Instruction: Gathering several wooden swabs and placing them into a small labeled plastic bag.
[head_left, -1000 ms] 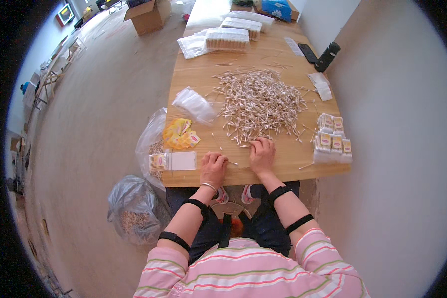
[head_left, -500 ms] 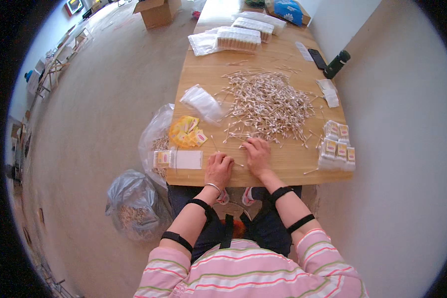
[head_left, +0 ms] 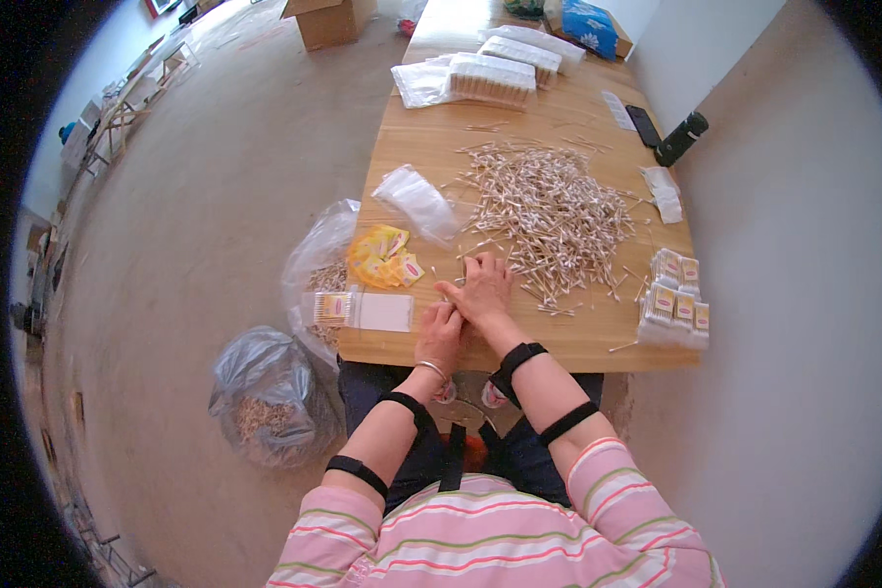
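A heap of cotton swabs point(head_left: 559, 216) covers the middle of the table. At its near left edge my right hand point(head_left: 484, 291) lies low over the tabletop, thumb stretched away from the fingers and reaching over my left hand's fingers. My left hand point(head_left: 441, 338) is closed just below it, close to the table's front edge; its fingertips are partly covered, and a thin swab end seems to show there. To the left lie a filled pack of swabs point(head_left: 334, 309) with a white flap point(head_left: 386, 312), a pile of yellow labels point(head_left: 385, 258) and clear plastic bags point(head_left: 414, 201).
Finished small packs point(head_left: 671, 299) stand at the right edge. Larger bagged bundles point(head_left: 490, 78), a phone point(head_left: 643, 126) and a dark bottle point(head_left: 681, 138) are farther back. A wall bounds the right. On the floor at left sits a grey plastic bag point(head_left: 269, 392) of swabs.
My right hand has moved left, and its thumb now reaches over my left hand. The loose swabs at the heap's near left edge have been shifted. The view has swung slightly left.
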Demonstrator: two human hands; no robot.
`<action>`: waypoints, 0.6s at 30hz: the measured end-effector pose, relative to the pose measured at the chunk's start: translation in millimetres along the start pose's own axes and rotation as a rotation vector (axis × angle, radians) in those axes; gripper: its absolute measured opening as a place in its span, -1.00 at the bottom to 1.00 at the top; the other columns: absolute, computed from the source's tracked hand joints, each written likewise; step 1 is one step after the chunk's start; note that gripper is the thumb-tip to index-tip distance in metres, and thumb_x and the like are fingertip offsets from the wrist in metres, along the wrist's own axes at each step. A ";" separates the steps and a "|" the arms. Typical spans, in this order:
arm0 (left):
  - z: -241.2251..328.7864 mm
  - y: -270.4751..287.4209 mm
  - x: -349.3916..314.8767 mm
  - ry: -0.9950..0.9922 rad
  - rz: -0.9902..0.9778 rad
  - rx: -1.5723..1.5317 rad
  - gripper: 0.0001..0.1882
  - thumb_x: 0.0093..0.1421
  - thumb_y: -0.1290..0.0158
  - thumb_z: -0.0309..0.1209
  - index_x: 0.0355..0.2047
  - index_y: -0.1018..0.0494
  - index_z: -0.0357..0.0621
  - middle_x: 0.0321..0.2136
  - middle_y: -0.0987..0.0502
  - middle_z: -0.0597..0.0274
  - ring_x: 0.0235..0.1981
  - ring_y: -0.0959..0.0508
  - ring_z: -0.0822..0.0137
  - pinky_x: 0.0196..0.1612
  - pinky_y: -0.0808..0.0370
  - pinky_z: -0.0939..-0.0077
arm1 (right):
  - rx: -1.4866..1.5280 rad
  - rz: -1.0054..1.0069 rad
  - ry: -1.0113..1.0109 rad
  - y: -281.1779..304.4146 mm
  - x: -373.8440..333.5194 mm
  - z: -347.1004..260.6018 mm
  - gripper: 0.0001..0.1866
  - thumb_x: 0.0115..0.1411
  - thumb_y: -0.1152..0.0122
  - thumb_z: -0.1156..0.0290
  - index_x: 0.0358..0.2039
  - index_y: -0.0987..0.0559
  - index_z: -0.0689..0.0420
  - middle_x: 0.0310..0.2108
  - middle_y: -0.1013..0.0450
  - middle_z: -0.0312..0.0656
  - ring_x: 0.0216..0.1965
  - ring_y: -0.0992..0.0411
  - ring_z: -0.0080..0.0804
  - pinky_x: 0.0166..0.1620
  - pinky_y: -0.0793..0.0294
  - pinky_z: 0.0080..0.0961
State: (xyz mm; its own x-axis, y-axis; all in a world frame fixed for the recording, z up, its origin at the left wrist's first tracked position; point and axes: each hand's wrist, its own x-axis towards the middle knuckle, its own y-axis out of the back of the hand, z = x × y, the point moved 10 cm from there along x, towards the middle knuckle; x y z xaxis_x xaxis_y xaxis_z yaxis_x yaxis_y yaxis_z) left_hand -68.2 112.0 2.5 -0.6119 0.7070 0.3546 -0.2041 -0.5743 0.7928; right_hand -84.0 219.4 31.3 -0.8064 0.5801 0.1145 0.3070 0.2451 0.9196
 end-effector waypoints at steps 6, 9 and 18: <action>-2.0 3.4 -1.6 0.011 -0.010 -0.057 -0.76 0.00 -0.07 -0.46 -0.27 -0.42 -0.19 -0.21 -0.37 0.04 -0.10 -0.34 0.00 0.03 -0.31 0.23 | -0.007 -0.107 0.061 -7.6 9.3 -14.3 -0.51 -0.16 -0.37 0.08 -0.19 -0.54 -0.03 -0.17 -0.35 -0.23 -0.06 -0.27 -0.26 -0.01 -0.20 -0.26; 4.8 3.9 1.9 -0.026 -0.001 -0.055 -0.77 0.00 -0.08 -0.45 -0.29 -0.41 -0.17 -0.22 -0.37 0.06 -0.09 -0.33 0.01 0.05 -0.29 0.22 | 0.004 -0.075 0.152 -20.7 9.8 -4.6 -0.69 -0.11 -0.33 0.14 -0.32 -0.59 -0.06 -0.27 -0.39 -0.28 -0.12 -0.31 -0.28 -0.04 -0.23 -0.27; 6.6 13.6 5.7 0.035 0.075 -0.044 -0.59 0.00 -0.09 -0.45 -0.08 -0.38 -0.12 -0.01 -0.33 0.10 0.10 -0.26 0.08 0.20 -0.18 0.18 | 0.068 0.069 0.307 -0.8 -43.9 33.7 -0.91 -0.07 -0.25 0.31 -0.47 -0.61 -0.08 -0.37 -0.43 -0.35 -0.19 -0.37 -0.31 -0.04 -0.20 -0.31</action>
State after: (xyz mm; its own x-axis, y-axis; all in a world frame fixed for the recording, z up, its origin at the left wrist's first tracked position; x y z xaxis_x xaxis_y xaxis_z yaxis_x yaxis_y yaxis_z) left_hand -69.3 110.9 18.7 -0.6532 0.6467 0.3938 -0.1899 -0.6434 0.7417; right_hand -31.8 219.9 12.8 -0.8941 0.3383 0.2934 0.3910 0.2705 0.8797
